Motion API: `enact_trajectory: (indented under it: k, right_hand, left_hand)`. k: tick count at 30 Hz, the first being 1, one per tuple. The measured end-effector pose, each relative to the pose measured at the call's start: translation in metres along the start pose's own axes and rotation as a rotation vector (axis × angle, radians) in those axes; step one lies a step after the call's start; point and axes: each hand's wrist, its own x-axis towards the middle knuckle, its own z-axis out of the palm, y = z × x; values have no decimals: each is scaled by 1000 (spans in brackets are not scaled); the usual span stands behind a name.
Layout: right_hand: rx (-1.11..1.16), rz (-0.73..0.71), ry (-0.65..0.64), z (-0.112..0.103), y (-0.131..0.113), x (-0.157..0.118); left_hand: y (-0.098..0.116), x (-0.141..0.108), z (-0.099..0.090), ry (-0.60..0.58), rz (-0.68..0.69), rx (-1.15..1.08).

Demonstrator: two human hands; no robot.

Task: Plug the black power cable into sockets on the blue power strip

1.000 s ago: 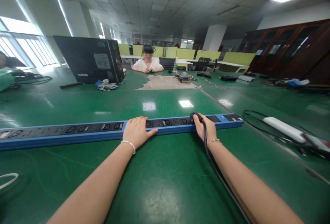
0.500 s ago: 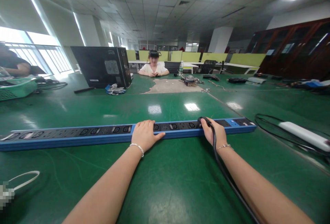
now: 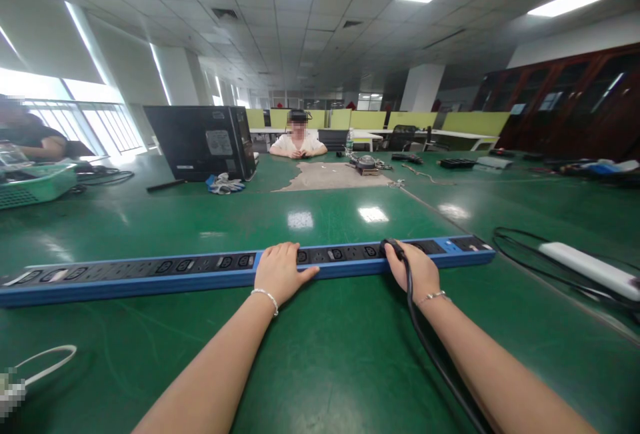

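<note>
A long blue power strip (image 3: 200,281) with black sockets lies across the green table. My left hand (image 3: 280,273) rests over its middle, fingers wrapped across the top and far edge, thumb pointing right. Right of it, my right hand (image 3: 413,267) holds a black plug (image 3: 391,246) at the strip's sockets; whether the plug is seated I cannot tell. From the plug a thick black cable (image 3: 425,341) runs down toward me beside my right forearm.
A white power strip (image 3: 590,267) with black cables lies at right. Farther back are a black computer case (image 3: 200,141), gloves (image 3: 225,184), a green basket (image 3: 37,184) and a bottle (image 3: 350,141). One person (image 3: 299,141) sits opposite, another at far left.
The view has tilted up slightly, so the table and strip appear lower. My left hand keeps its place on the strip; my right hand still holds the plug, slightly farther left in view.
</note>
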Motion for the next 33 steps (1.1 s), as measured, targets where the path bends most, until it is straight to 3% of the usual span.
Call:
enact_trajectory:
  k: [5,12,20,33]
  right_hand:
    - [1,-51,60,10,4,-7]
    - [9,30,85,11,1,-13]
    - [89,132,31,13,-4,-5]
    - [51,170,4,12,-10,-7]
  left_hand:
    - [-1,-1,1,12,4,-1]
    - [1,0,-2,-14,-8,13]
    - [1,0,-3,-16,-3,-2]
    - [2,0,-3,-21,-11,20]
